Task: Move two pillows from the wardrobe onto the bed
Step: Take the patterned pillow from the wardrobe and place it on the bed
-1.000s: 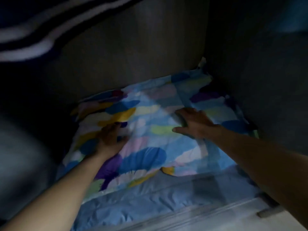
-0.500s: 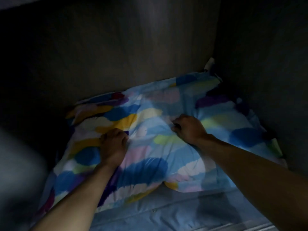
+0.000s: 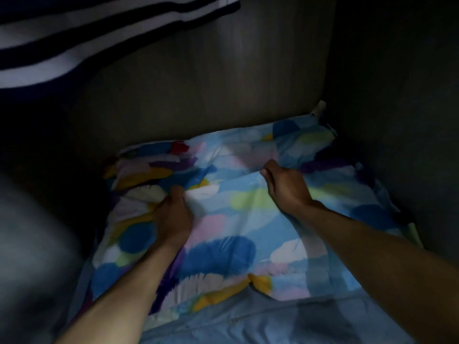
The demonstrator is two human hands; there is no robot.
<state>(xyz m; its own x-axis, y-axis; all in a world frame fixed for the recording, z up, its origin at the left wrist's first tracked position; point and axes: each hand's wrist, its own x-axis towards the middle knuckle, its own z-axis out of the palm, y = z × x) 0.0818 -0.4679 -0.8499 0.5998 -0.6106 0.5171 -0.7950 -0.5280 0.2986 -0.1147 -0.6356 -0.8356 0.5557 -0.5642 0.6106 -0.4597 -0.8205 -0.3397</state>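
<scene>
Both fists shifted farther back; pillow (image 3: 223, 219) long axis left-right.

Dim, underlit wardrobe interior; dark corners, soft blur at left edge.

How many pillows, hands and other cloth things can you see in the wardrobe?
Colourful feather-print pillow: 1
Hands gripping its cover, left hand and right hand: 2
Plain blue bedding under the pillow: 1
Dark garment with white stripes hanging above: 1
Total: 5
A second pillow is not visible.
</scene>
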